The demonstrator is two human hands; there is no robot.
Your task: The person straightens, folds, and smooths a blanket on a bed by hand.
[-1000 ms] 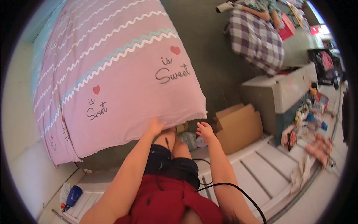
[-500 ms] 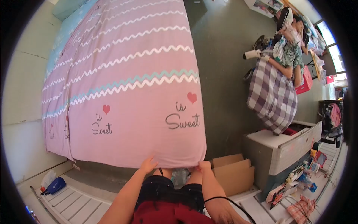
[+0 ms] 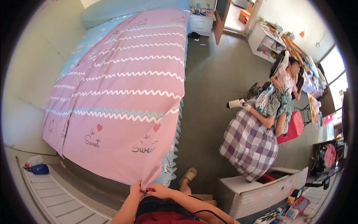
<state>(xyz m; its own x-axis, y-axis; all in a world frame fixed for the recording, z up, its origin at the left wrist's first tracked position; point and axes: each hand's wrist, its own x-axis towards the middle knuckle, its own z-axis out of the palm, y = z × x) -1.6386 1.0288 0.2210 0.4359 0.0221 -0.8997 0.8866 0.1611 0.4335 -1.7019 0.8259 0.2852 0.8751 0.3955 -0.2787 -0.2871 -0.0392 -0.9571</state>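
Note:
A pink bedspread (image 3: 119, 100) with white and teal zigzag lines, red hearts and "is Sweet" lettering covers most of the bed. Its near right corner is gathered to a point in front of my body. My left hand (image 3: 136, 189) is closed on the edge of this bedspread. Beside it, my right hand (image 3: 159, 191) pinches the gathered corner with curled fingers. A light blue patterned sheet (image 3: 167, 168) with a scalloped edge shows along the bed's right side, where the bedspread is drawn inward.
On the right, a person (image 3: 285, 82) reclines in a wheeled chair, legs by a checked cushion (image 3: 250, 143). A wooden cabinet (image 3: 264, 192) stands near my right side. A slatted white bench (image 3: 52, 192) with a blue pouch (image 3: 39, 169) lies left. My slippered foot (image 3: 190, 174) rests on the floor.
My right hand has come leftward with the bedspread's corner, next to my left hand, which now grips the edge. The blue sheet on the right is uncovered. My view has tilted up.

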